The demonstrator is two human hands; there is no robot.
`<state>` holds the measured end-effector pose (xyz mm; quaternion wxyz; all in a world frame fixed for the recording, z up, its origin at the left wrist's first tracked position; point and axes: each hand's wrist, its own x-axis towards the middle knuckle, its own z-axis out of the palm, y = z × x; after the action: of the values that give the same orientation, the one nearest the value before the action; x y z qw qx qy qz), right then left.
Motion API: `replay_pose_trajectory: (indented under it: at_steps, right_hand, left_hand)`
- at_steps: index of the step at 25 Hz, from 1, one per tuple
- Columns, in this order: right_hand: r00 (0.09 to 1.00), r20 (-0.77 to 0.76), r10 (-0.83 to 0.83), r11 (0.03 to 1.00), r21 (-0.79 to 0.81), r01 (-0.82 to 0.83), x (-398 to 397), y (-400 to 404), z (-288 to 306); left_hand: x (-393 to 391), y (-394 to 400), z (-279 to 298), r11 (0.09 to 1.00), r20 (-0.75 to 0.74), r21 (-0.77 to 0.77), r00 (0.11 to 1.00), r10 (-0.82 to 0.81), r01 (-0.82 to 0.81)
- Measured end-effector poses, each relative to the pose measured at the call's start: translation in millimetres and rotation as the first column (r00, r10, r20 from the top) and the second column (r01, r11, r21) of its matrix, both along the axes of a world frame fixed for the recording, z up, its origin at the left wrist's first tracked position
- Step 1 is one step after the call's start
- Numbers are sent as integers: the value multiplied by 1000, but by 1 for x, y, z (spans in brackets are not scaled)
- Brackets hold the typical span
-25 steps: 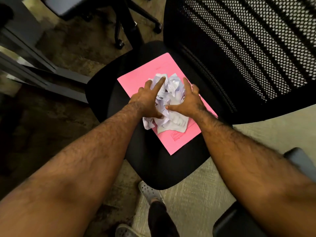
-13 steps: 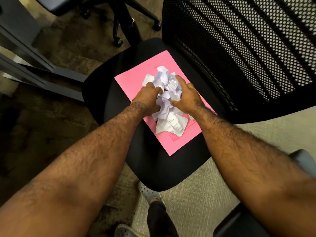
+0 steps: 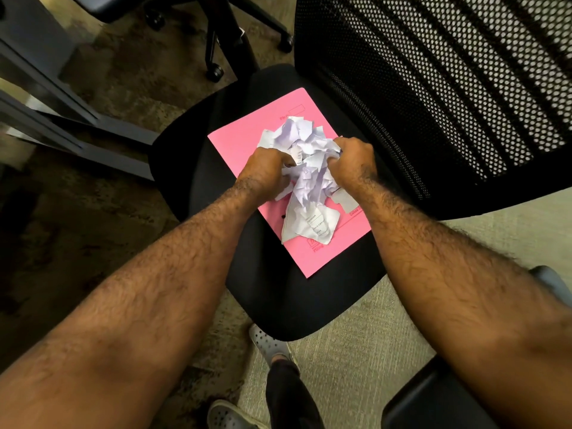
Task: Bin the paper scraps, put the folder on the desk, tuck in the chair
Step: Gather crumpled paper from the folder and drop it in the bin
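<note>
A pink folder lies flat on the black seat of an office chair with a mesh back. A heap of crumpled white paper scraps rests on the folder. My left hand grips the heap from the left with its fingers curled into the paper. From the right, my right hand squeezes the same heap. One larger printed scrap hangs out below the hands and still touches the folder.
A second wheeled chair base stands behind the seat. Grey desk legs run along the left. A dark chair or armrest sits at the bottom right. My feet in grey clogs stand on carpet below the seat.
Both hands went from spread fingers over the scraps to closed fists gathering the paper into a tighter bunch. The folder and chair stayed put.
</note>
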<state>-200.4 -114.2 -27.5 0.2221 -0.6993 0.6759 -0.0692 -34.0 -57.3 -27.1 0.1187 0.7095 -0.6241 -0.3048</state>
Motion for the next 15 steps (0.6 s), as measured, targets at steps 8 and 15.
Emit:
replay_pose_trajectory:
  at_steps: [8,15]
  right_hand:
    - [978,169,-119,992,-28,125,-12,-3,38]
    - [951,281,-131,981,-101,165,-3,3,70]
  left_hand:
    - [13,3,38,989,-207,-14,968,140,-146]
    - [25,12,68,928,-436,60,827,355,-367]
